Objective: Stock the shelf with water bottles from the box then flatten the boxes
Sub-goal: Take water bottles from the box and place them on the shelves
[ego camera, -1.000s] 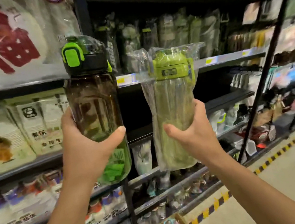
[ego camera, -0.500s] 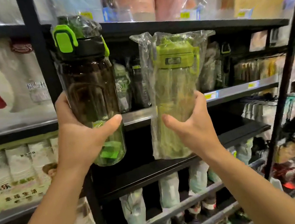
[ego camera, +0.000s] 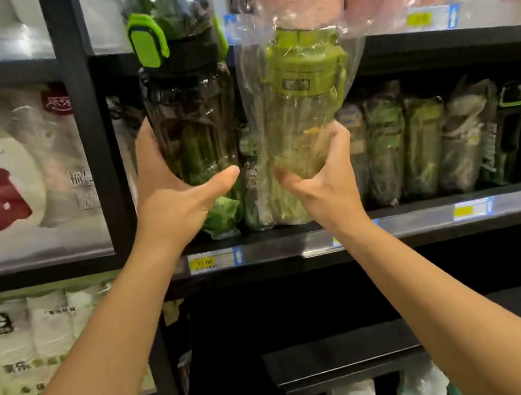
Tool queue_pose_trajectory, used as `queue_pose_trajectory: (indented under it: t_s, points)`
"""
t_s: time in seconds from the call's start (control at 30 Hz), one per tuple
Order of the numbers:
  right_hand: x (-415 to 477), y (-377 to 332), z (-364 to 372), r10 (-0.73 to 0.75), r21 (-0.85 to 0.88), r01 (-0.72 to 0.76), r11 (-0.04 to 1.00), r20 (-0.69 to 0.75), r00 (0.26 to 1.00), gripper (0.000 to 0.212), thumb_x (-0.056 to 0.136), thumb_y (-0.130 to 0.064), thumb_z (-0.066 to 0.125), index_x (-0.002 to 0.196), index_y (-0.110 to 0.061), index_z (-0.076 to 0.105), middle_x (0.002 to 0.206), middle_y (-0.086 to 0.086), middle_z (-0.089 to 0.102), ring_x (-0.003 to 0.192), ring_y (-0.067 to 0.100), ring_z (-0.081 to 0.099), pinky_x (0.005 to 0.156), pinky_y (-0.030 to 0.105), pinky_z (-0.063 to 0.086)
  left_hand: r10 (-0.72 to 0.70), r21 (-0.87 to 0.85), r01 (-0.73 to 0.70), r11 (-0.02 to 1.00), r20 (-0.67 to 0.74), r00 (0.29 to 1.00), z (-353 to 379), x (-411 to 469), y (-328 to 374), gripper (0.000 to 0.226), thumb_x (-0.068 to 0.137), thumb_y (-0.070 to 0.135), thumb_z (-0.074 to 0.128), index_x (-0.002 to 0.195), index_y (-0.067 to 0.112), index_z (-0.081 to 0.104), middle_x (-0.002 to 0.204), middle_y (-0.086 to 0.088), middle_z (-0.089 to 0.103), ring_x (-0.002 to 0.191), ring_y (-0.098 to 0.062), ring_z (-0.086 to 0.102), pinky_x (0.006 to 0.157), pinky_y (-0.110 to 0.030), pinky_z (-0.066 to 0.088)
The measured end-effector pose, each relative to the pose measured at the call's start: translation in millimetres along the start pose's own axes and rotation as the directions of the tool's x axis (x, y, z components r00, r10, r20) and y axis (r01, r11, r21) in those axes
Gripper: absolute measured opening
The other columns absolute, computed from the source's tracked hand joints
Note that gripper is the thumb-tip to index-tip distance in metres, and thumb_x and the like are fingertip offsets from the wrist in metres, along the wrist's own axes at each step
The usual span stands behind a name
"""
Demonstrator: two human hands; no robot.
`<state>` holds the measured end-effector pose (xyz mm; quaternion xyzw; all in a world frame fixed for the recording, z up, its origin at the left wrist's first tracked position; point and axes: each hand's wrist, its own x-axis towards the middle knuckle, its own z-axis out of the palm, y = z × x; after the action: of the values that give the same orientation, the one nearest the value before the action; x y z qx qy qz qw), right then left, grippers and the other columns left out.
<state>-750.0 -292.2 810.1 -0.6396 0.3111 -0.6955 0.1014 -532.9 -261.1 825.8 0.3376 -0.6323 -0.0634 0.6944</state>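
Over the last second both bottles have been lifted from in front of a lower level up to the shelf [ego camera: 422,218], where a row of bottles [ego camera: 413,149] already stands. The dark bottle [ego camera: 193,113] is gripped low on its body by the left hand [ego camera: 173,196], with the thumb curled across the front and the fingers hidden behind. The green bottle [ego camera: 302,101], in a loose clear bag, is held the same way by the right hand [ego camera: 324,181]. Both are upright and close beside each other, with their bases about level with the shelf's front edge at the left end of the row. Whether either rests on the board cannot be told. Placement is judged to be near: a push inward and a release are left for this pair. The box is not in view, and flattening is judged to lie ahead.
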Motion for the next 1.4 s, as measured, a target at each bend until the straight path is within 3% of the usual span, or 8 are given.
queue_pose_trajectory:
  t_s: [0.17, 0.3, 0.5, 0.6, 0.77, 1.07, 1.17, 1.4]
  points:
    - [18.6, 48.5, 12.1, 0.035, 0.038, -0.038, 0.999, 0.086, 0.996, 0.076, 0.078, -0.026, 0.090, 0.131, -0.018, 0.036, 0.114, -0.011, 0.052, 0.103, -0.006, 0.057, 0.089, 0.015, 0.049, -0.174, 0.179, 0.181, 0.967, -0.053, 0.983, 16.2, 3.3, -31.2, 0.113, 0.061, 0.048, 0.097, 0.154, 0.028, 0.036, 0.144, 0.012, 0.052, 0.131, -0.007, 0.051, 0.105, -0.020, 0.041]
    - [29.3, 76.7, 21.4, 0.104, 0.036, -0.110, 0.993, 0.144, 0.984, 0.082, 0.079, -0.025, 0.089, 0.137, -0.021, 0.031, 0.108, -0.014, 0.048, 0.093, -0.011, 0.053, 0.081, 0.008, 0.044, -0.169, 0.290, 0.179, 0.940, -0.059, 0.984, 25.6, 10.3, -52.6, 0.109, 0.069, 0.032, 0.097, 0.155, 0.022, 0.032, 0.147, 0.004, 0.050, 0.131, -0.011, 0.048, 0.111, -0.029, 0.040]
    - [42.5, 96.1, 36.7, 0.290, -0.044, -0.290, 0.956, 0.291, 0.912, 0.073, 0.081, -0.035, 0.087, 0.127, -0.024, 0.032, 0.108, -0.017, 0.048, 0.092, -0.013, 0.057, 0.066, 0.008, 0.046, -0.334, 0.393, 0.350, 0.850, -0.109, 0.936, 29.7, 18.4, -85.9, 0.128, 0.066, 0.051, 0.094, 0.161, 0.032, 0.010, 0.167, -0.001, 0.030, 0.149, -0.026, 0.035, 0.115, -0.044, 0.035]
    - [46.3, 97.3, 44.2, 0.383, -0.081, -0.379, 0.922, 0.342, 0.858, 0.078, 0.079, -0.041, 0.089, 0.130, -0.018, 0.034, 0.128, -0.009, 0.053, 0.109, 0.009, 0.057, 0.084, 0.021, 0.045, -0.401, 0.371, 0.412, 0.832, -0.110, 0.909, 29.8, 21.9, -99.2, 0.129, 0.065, 0.051, 0.094, 0.160, 0.039, 0.008, 0.168, 0.000, 0.028, 0.150, -0.026, 0.034, 0.114, -0.046, 0.036]
    - [45.1, 100.4, 57.1, 0.480, -0.161, -0.454, 0.876, 0.379, 0.791, 0.110, 0.077, -0.045, 0.089, 0.155, -0.012, 0.019, 0.156, 0.006, 0.039, 0.123, 0.018, 0.045, 0.098, 0.034, 0.042, -0.476, 0.343, 0.476, 0.810, -0.089, 0.875, 23.6, 22.8, -115.6, 0.125, 0.066, 0.052, 0.093, 0.158, 0.042, 0.009, 0.167, -0.001, 0.028, 0.150, -0.026, 0.034, 0.115, -0.045, 0.036]
    - [36.9, 93.0, 70.3, 0.529, -0.206, -0.488, 0.848, 0.367, 0.765, 0.114, 0.080, -0.047, 0.086, 0.158, -0.011, 0.012, 0.164, 0.009, 0.031, 0.144, 0.026, 0.038, 0.099, 0.033, 0.036, -0.507, 0.325, 0.491, 0.808, -0.040, 0.861, 17.9, 15.9, -118.7, 0.123, 0.071, 0.057, 0.088, 0.159, 0.041, 0.004, 0.169, -0.002, 0.023, 0.152, -0.027, 0.030, 0.116, -0.046, 0.034]
    - [32.4, 90.7, 70.3, 0.542, -0.229, -0.491, 0.840, 0.358, 0.761, 0.118, 0.082, -0.050, 0.083, 0.161, -0.011, 0.005, 0.168, 0.009, 0.024, 0.149, 0.028, 0.033, 0.110, 0.038, 0.037, -0.523, 0.348, 0.496, 0.795, -0.018, 0.852, 17.4, 12.7, -113.1, 0.123, 0.074, 0.059, 0.085, 0.162, 0.035, 0.002, 0.170, -0.003, 0.020, 0.152, -0.028, 0.029, 0.117, -0.048, 0.034]
    - [20.4, 69.5, 65.2, 0.560, -0.399, -0.428, 0.811, 0.315, 0.766, 0.124, 0.082, -0.064, 0.076, 0.164, -0.012, -0.002, 0.171, 0.009, 0.014, 0.154, 0.031, 0.024, 0.119, 0.047, 0.031, -0.513, 0.540, 0.409, 0.736, 0.050, 0.857, 11.8, -4.9, -92.7, 0.117, 0.086, 0.045, 0.080, 0.164, 0.020, -0.004, 0.170, -0.008, 0.015, 0.155, -0.033, 0.018, 0.122, -0.053, 0.029]
